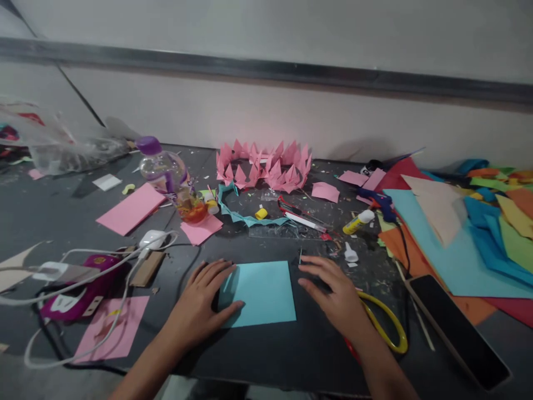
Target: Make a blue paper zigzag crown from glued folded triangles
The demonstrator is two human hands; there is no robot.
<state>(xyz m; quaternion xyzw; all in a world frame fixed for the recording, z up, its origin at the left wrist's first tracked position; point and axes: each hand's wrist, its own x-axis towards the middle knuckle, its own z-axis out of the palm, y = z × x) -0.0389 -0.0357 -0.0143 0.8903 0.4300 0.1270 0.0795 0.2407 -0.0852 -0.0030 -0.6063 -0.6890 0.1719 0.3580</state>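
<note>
A light blue sheet of paper (262,294) lies flat on the dark table in front of me. My left hand (206,303) rests on its left side, fingers stretched out and thumb apart on the sheet. Just off the paper's right edge is my right hand (331,289), with its fingers bent a little and apart, nothing visibly held. A small thin item (300,255) shows by its index fingertip, too small to name. Partly under my right forearm lies a looped yellow handle (391,328), seemingly of scissors, with a bit of red on the other side.
A pink folded-paper crown (266,169) and a blue folded-paper strip (245,218) lie behind the sheet. Bottle (166,178), pink power strip (83,289) and cables sit left. Glue stick (358,222), glue gun (380,204), phone (456,330) and coloured papers (441,266) lie right.
</note>
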